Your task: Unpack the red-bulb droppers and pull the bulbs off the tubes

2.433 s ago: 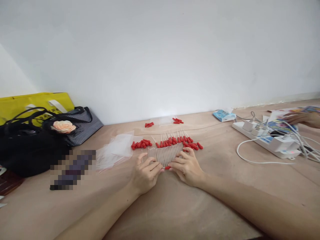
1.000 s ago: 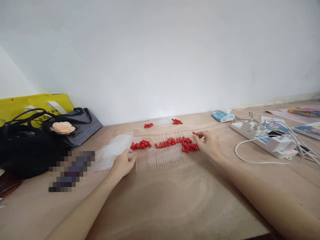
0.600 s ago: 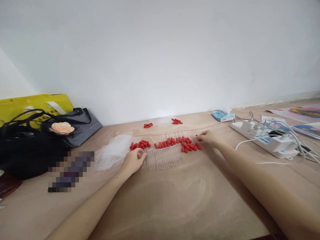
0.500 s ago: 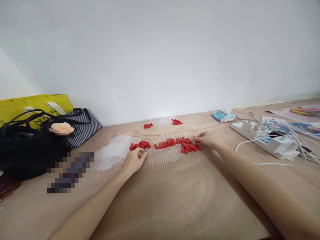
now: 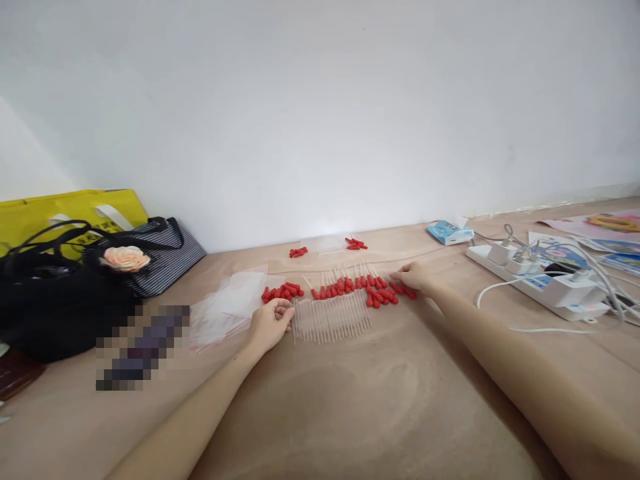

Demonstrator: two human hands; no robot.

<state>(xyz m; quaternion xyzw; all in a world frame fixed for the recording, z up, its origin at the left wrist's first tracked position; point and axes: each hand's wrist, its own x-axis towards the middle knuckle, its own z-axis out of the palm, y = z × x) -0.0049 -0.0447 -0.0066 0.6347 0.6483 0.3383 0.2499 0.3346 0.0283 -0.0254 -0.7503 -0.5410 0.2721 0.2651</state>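
Observation:
A row of slim clear dropper tubes [image 5: 333, 320] lies side by side on the table in front of me. Behind it, red rubber bulbs [image 5: 347, 285] form another row, with clear tubes pointing away from several of them. My left hand [image 5: 273, 321] is curled at the left end of the clear row, thumb and fingers close together; what they pinch is hidden. A pile of loose red bulbs [image 5: 283, 291] lies just beyond it. My right hand [image 5: 416, 279] reaches to the right end, fingertips pinched by red bulbs [image 5: 403, 289] near another loose pile [image 5: 381, 298].
Clear plastic bags [image 5: 227, 300] lie at left, near a blurred dark object [image 5: 145, 347], a black bag [image 5: 55, 307] and a striped bag [image 5: 167, 257]. A blue tissue pack [image 5: 449, 232] and a power strip [image 5: 540, 283] with cables are at right. More tubes and bulbs [image 5: 356, 244] lie by the wall.
My right hand has shifted slightly right, and red bulbs beneath its fingers sit farther right. My left hand stays at the row's left end. The whole view has shifted a little.

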